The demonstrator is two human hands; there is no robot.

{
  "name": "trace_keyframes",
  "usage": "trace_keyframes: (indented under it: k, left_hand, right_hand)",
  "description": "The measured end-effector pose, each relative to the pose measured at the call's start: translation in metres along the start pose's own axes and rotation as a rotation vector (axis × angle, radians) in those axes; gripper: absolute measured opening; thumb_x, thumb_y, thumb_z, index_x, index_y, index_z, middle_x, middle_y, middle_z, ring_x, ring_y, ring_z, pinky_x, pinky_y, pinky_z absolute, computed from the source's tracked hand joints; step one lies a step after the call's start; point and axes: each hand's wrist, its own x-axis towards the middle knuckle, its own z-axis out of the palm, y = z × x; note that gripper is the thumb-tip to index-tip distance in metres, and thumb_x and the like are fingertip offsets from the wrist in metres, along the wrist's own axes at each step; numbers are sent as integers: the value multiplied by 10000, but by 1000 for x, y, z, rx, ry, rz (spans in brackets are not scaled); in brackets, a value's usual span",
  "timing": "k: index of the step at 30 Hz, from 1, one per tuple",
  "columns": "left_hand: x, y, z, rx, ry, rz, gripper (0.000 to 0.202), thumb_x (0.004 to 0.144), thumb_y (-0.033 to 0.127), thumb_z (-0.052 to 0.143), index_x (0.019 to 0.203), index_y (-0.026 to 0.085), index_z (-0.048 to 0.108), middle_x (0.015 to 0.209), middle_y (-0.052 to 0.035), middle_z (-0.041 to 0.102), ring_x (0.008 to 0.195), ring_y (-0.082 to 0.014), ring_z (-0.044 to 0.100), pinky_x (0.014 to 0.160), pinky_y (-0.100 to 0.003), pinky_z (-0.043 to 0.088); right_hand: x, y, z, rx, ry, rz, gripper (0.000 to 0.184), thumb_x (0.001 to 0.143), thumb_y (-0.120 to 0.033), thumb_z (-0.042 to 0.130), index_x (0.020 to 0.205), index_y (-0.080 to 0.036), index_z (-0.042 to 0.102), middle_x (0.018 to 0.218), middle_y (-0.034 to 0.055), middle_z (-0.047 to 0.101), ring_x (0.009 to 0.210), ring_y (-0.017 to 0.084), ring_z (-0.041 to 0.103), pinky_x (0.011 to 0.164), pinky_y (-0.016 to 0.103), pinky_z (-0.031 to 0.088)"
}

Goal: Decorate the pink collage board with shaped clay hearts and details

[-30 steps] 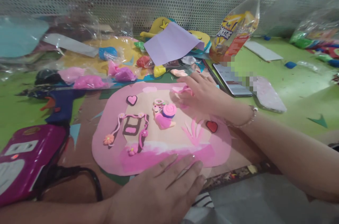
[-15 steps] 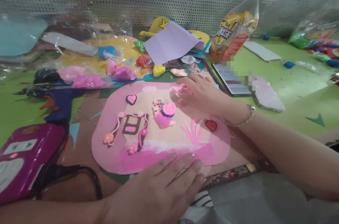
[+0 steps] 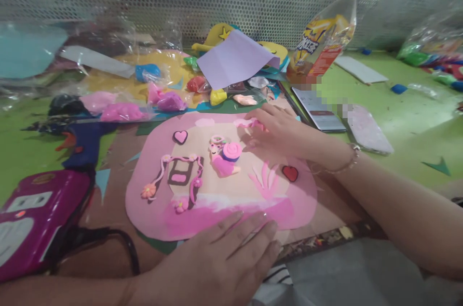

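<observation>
A pink rounded foam or paper sheet (image 3: 150, 214) with a cream centre lies before me. On it are a clay snail (image 3: 224, 161) with a pink spiral shell, a dark frame shape (image 3: 180, 171) edged with clay flowers, a pink heart (image 3: 180, 137), a red heart (image 3: 290, 173) and pink painted grass (image 3: 266, 181). My left hand (image 3: 220, 253) lies flat over the sheet's near edge, fingers stretched out. At the upper right, my right hand (image 3: 278, 132) has its bent fingers around a wavy pink clay strip (image 3: 251, 124) against the sheet; the fingertips are partly hidden.
Bagged clay (image 3: 123, 112) in several colours lies behind the sheet, beside a lilac paper (image 3: 235, 58). A blue glue gun (image 3: 84, 142) and a magenta power box (image 3: 47, 219) with a cable stand left. A bottle (image 3: 321, 41), phone (image 3: 320, 111) and pale case (image 3: 369, 127) are right.
My right fingers have shifted slightly around the pink clay strip, which shows a little more clearly. My left hand stays flat in place. The whole view has moved slightly.
</observation>
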Motion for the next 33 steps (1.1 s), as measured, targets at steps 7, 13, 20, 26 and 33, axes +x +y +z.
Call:
trace_keyframes:
  k: [7,13,20,26,33]
  left_hand:
    - [0,0,-1,20,25,4,510,931,254,343,1409,78,378,1450,-100,437,1311,-276,390,1042,-388,334]
    - [0,2,2,28,29,-11,493,942,241,303,1406,94,383,1452,-83,438,1317,-267,378,1042,-384,336]
    - [-1,1,1,27,10,-7,483,942,217,318,1407,103,384,1457,-76,433,1323,-258,372,1048,-373,328]
    - [1,2,1,56,24,-17,478,946,213,312,1408,113,387,1455,-65,438,1317,-254,381,1043,-371,335]
    - [2,1,2,78,20,-12,468,950,201,282,1394,121,403,1442,-57,455,1300,-240,408,1038,-358,339]
  right_hand:
    - [0,1,-4,-38,-19,-18,311,903,-353,503,1148,-163,529,1132,146,570,1063,284,523,854,446,444]
    - [0,-1,-3,-82,-36,13,355,890,-388,523,1152,-149,549,1125,146,569,1068,297,525,841,447,451]
    - [-1,-2,-3,-70,-48,-9,387,890,-411,529,1176,-149,528,1131,149,575,1044,284,541,836,434,452]
    - [0,-2,0,-61,-38,5,374,883,-391,544,1156,-137,530,1130,159,577,1051,290,541,843,448,452]
    - [1,-2,-20,317,282,-13,270,969,-353,402,1003,-180,607,924,80,574,869,193,557,781,345,440]
